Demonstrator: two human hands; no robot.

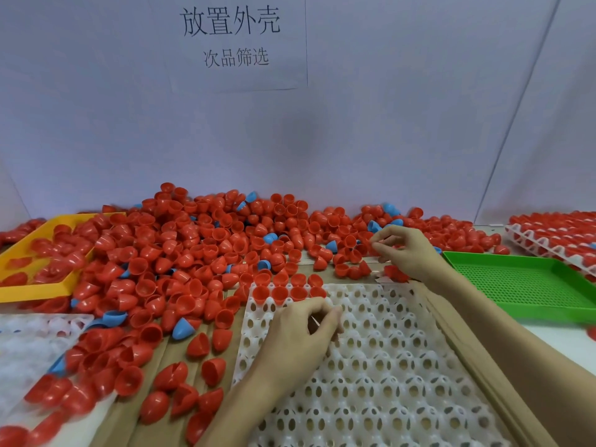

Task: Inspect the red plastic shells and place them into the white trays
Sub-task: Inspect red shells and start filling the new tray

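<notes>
- White tray [387, 366] fills lower centre of the frame, perforated cups, lying on brown cardboard [167, 359].
- Seated shells [279, 293] — red, open side up, along the tray's top edge at its upper left; rest of the tray's cups bare.
- Left hand [300, 337] lies on the tray's upper left part just below the seated shells; fingers curled, thumb and forefinger tips close together; whether they pinch anything, cannot tell.
- Right hand [403, 250] at centre right, reaching into the edge of the pile; fingertips pinched at a red shell [374, 248] — the grip looks closed on it, partly hidden by blur.
- Pile of red shells [193, 246] spreads across the middle of the frame from left to right, up against the back wall.
- A few blue shells [182, 329] mixed in among the red ones.
- Yellow tray [32, 288] at centre left, red shells inside it.
- Green tray [522, 285] at right, perforated floor, just beside the right forearm.
- Filled white tray [548, 240] at far right, behind the green one, loaded with red shells.
- Another white tray [29, 337] at lower left, blurred, red shells spilling over its edge.
- Paper sign [230, 40] with printed characters on the wall, upper centre.
</notes>
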